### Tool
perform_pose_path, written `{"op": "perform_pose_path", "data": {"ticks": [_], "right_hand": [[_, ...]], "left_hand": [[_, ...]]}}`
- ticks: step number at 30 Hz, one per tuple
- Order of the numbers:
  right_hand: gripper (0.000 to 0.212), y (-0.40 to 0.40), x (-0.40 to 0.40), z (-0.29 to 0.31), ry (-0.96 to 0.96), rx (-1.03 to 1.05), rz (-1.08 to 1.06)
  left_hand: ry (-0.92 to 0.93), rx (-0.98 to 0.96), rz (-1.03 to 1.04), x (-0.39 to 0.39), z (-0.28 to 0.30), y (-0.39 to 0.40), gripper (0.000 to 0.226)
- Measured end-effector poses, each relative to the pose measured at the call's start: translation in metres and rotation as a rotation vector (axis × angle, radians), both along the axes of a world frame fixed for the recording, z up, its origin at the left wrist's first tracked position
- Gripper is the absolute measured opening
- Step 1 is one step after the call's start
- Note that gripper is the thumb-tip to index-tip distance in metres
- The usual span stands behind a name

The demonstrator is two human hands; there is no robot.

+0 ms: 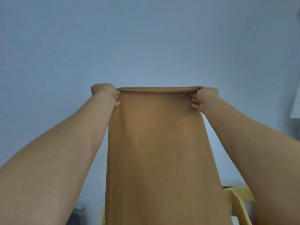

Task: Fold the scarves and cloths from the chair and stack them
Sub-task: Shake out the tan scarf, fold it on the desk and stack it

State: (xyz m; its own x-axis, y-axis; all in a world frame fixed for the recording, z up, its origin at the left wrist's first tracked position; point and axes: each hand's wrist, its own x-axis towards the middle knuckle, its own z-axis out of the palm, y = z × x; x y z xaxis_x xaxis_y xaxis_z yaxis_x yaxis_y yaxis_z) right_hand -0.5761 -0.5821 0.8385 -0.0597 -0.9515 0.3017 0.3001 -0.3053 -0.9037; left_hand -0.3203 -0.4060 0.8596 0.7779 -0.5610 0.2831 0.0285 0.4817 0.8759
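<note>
Gripping the tan scarf (159, 151), left hand (105, 93) and right hand (204, 98) hide the yellow chair (240, 202)

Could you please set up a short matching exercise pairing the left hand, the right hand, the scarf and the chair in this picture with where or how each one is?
Things:
1. left hand
2. right hand
3. tan scarf
4. yellow chair

States:
A. hangs down from a folded top edge
B. partly seen at lower right
C. grips the scarf's top right corner
D. grips the scarf's top left corner

Pairs: 1-D, 2-C, 3-A, 4-B
</note>
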Motion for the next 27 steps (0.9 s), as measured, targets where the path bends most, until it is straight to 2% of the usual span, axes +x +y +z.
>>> {"op": "perform_pose_path", "data": {"ticks": [3,6,8,11,14,17,20,23,27], "right_hand": [[0.038,-0.014,0.011,-0.082,0.109,0.115,0.129],[0.034,-0.036,0.02,-0.139,0.087,0.135,0.119],[0.032,-0.045,0.026,-0.156,0.07,0.076,0.08],[0.031,-0.051,0.03,-0.166,0.03,-0.002,0.053],[0.03,-0.051,0.03,-0.168,0.023,0.004,0.048],[0.029,-0.043,0.024,-0.194,0.126,0.046,0.082],[0.03,-0.021,0.016,-0.249,0.227,0.06,0.147],[0.027,0.014,0.003,-0.333,0.264,0.08,0.213],[0.027,0.076,-0.034,-0.479,0.222,0.37,0.231]], "left_hand": [[0.067,0.159,-0.063,0.016,-0.076,-0.034,0.043],[0.127,0.165,-0.114,0.042,-0.126,-0.064,0.047],[0.166,0.077,-0.112,0.052,-0.139,-0.08,0.049],[0.13,-0.026,-0.001,0.053,-0.145,-0.096,0.044],[0.077,-0.033,0.12,0.051,-0.16,-0.101,0.034],[0.091,0.024,0.086,0.054,-0.2,-0.089,0.033],[0.044,0.123,0.075,0.056,-0.269,-0.059,0.028],[-0.01,0.214,0.119,0.048,-0.37,-0.011,0.025],[0.1,0.483,0.126,0.011,-0.519,0.072,0.023]]}}
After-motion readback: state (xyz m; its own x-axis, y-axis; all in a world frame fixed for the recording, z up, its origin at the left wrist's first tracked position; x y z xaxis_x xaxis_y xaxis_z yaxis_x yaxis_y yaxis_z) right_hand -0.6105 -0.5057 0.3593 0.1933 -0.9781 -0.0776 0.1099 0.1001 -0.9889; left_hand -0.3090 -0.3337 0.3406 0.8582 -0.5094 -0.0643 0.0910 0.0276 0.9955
